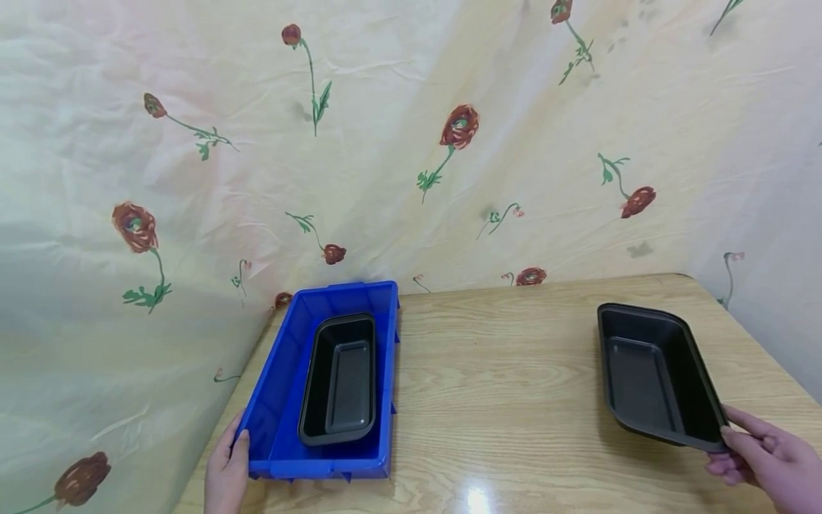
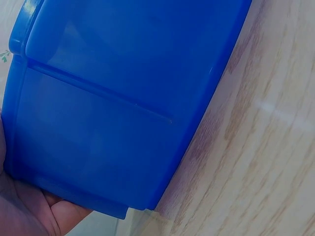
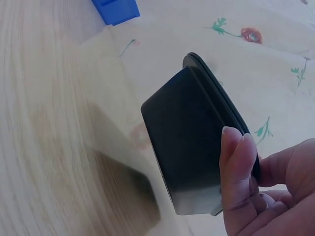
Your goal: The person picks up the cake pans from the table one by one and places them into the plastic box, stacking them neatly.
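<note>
At the left of the head view, a blue plastic bin (image 1: 266, 414) rests on the table. My left hand (image 1: 226, 467) grips its near left corner, thumb at the rim and fingers under the edge in the left wrist view. Inside the bin lies a dark loaf pan (image 1: 349, 385), its opening facing up. On the right, my right hand (image 1: 767, 457) pinches the near right corner of a second dark loaf pan (image 1: 642, 371) between thumb and fingers. The right wrist view shows this pan's outer side (image 3: 187, 132) held over the table, its shadow below.
The wood-grain table (image 1: 494, 371) spans the space between the bin and the held pan. Behind it and along the left hangs a floral cloth (image 1: 385, 164). The table's right edge runs just beyond the held pan.
</note>
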The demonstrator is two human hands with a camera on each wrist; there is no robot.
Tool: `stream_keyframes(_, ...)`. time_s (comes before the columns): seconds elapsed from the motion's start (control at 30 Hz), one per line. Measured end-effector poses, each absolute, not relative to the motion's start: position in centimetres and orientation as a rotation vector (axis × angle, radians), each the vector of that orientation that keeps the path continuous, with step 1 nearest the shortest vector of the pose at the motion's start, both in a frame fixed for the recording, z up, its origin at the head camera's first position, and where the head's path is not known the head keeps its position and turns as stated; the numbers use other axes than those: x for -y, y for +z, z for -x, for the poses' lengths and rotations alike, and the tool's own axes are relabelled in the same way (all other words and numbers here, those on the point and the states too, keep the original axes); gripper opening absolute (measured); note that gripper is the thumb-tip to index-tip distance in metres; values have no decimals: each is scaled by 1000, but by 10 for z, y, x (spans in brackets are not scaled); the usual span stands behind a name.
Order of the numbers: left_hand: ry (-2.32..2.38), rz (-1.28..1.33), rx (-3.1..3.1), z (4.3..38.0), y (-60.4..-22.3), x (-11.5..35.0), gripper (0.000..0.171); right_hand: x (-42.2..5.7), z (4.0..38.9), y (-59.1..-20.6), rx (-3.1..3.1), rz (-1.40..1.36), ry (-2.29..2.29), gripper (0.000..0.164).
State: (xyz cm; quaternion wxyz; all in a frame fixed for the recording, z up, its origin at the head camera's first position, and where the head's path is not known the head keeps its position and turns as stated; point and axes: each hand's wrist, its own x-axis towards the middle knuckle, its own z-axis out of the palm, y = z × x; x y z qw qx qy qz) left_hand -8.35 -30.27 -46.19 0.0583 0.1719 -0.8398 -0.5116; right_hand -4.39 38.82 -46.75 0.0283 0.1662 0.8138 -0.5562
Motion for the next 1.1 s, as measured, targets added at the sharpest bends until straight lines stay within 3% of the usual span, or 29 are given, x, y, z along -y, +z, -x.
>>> stream_keyframes(0.17,-1557,-518,2544,83,-461,302,52,-386,42,-467,-2499,-505,-1817,39)
stream_keyframes(0.4,-1572,-536,2547,84,-462,302,53,-376,39,-465,-2499,-438,-1911,48)
stream_keyframes(0.57,-1575,-546,2543,84,-462,302,53,-366,39,-454,-2509,-430,-1832,40)
stream_keyframes(0.73,-1589,-546,2538,85,-462,302,53,-352,43,-437,-2516,-409,-1655,53)
stream_keyframes(1.1,-1588,-513,2505,82,-462,302,52,-338,43,-433,-2536,-324,-1699,53)
